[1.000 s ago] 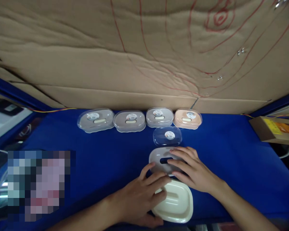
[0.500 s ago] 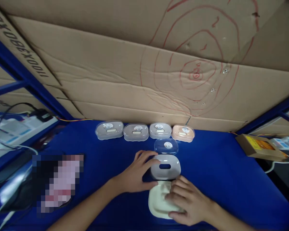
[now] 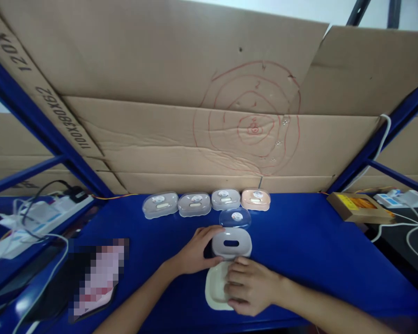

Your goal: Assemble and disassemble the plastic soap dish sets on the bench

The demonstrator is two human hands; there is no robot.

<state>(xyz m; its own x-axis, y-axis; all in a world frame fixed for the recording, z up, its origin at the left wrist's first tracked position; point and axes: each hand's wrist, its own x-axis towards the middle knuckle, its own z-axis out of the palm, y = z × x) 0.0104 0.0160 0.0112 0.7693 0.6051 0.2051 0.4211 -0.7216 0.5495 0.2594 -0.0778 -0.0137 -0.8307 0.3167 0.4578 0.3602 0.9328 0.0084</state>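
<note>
Two adjacent parts lie flat — left hand (image 3: 195, 253) open at the left rim of the grey slotted insert (image 3: 244, 245), right hand (image 3: 252, 285) curled over the nearer cream tray (image 3: 213, 288), grip indeterminate — so apply light, even pressure.

Cardboard (image 3: 153, 125) bears red rings (image 3: 254, 129), with a power strip (image 3: 45, 227) left, small box (image 3: 358, 208) right

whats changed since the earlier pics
The left hand has moved forward from the cream dish to the left end of the slotted grey dish. The right hand has left the grey dish and come back over the cream one. The four lidded boxes and loose clear lid stayed put.
</note>
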